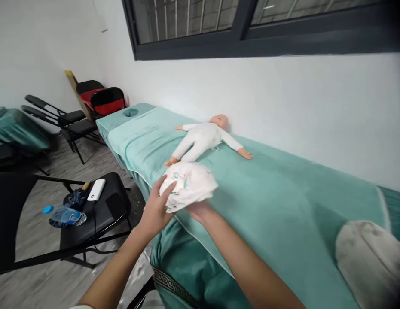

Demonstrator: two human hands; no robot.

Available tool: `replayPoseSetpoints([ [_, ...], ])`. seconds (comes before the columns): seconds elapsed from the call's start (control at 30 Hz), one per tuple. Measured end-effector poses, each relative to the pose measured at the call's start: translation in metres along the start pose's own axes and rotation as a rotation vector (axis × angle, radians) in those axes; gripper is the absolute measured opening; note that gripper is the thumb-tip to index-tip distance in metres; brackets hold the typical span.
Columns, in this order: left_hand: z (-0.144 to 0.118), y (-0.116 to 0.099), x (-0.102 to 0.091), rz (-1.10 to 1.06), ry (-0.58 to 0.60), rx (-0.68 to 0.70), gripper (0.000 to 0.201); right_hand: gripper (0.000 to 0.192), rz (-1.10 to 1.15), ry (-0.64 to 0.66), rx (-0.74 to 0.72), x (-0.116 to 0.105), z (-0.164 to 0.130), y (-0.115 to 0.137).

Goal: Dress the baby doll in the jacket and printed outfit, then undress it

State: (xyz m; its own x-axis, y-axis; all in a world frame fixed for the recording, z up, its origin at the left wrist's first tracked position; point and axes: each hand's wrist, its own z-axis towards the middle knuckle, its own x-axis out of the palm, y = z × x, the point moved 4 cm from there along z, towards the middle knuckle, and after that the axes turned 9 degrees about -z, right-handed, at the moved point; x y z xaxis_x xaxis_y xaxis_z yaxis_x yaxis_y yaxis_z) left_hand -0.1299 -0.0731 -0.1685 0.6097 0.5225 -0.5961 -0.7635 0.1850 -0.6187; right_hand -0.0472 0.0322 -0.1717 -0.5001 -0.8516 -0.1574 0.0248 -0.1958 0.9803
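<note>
A white diaper [189, 186] with small printed marks is held above the near edge of a teal-covered bed [283, 201]. My left hand [155, 209] grips its left side with fingers curled over the edge. My right hand [199, 210] is under the diaper, mostly hidden by it. Just beyond the diaper lies a baby doll [203, 138] in a white suit, on its back with arms spread, its head near the wall.
A black folding chair [99, 214] at my left carries a water bottle [63, 215], a white power bank [96, 189] and a dark bag. More folding chairs [74, 120] stand by the far wall. A whitish rounded pillow [370, 257] lies at the bed's right end.
</note>
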Motion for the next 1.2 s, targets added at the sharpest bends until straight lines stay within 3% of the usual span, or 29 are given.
replayPoseSetpoints([
  [0.1, -0.022, 0.057, -0.035, 0.109, -0.160, -0.169, 0.040, 0.051, 0.112, 0.180, 0.030, 0.028, 0.025, -0.001],
  [0.17, -0.033, 0.093, -0.063, 0.197, -0.268, -0.290, 0.032, 0.045, 0.045, 0.223, 0.090, 0.033, 0.024, -0.014],
  [0.23, -0.045, 0.128, -0.093, 0.315, -0.422, -0.401, 0.031, 0.043, -0.019, 0.214, 0.154, 0.025, 0.008, -0.033],
  [0.33, -0.070, 0.177, -0.120, 0.536, -0.529, -0.571, 0.039, 0.041, -0.056, 0.245, 0.263, -0.002, -0.036, -0.058],
  [0.4, -0.093, 0.205, -0.117, 0.639, -0.508, -0.662, 0.045, 0.043, -0.073, 0.218, 0.371, -0.025, -0.071, -0.067],
  [0.5, -0.135, 0.230, -0.081, 0.708, -0.345, -0.710, 0.051, 0.046, -0.018, 0.184, 0.485, -0.050, -0.117, -0.068],
  [0.6, -0.176, 0.238, -0.032, 0.734, -0.153, -0.719, 0.053, 0.043, 0.009, 0.102, 0.545, -0.064, -0.146, -0.065],
  [0.7, -0.201, 0.242, -0.004, 0.777, -0.076, -0.745, 0.058, 0.042, 0.027, 0.035, 0.542, -0.069, -0.158, -0.066],
  [0.8, -0.201, 0.254, -0.007, 0.779, -0.099, -0.773, 0.058, 0.041, 0.028, 0.041, 0.535, -0.068, -0.160, -0.066],
  [1.0, -0.178, 0.288, -0.038, 0.749, -0.195, -0.809, 0.062, 0.037, 0.081, 0.020, 0.530, -0.069, -0.161, -0.063],
  [1.2, -0.185, 0.301, -0.037, 0.760, -0.128, -0.832, 0.066, 0.029, 0.202, -0.027, 0.434, -0.068, -0.165, -0.067],
])
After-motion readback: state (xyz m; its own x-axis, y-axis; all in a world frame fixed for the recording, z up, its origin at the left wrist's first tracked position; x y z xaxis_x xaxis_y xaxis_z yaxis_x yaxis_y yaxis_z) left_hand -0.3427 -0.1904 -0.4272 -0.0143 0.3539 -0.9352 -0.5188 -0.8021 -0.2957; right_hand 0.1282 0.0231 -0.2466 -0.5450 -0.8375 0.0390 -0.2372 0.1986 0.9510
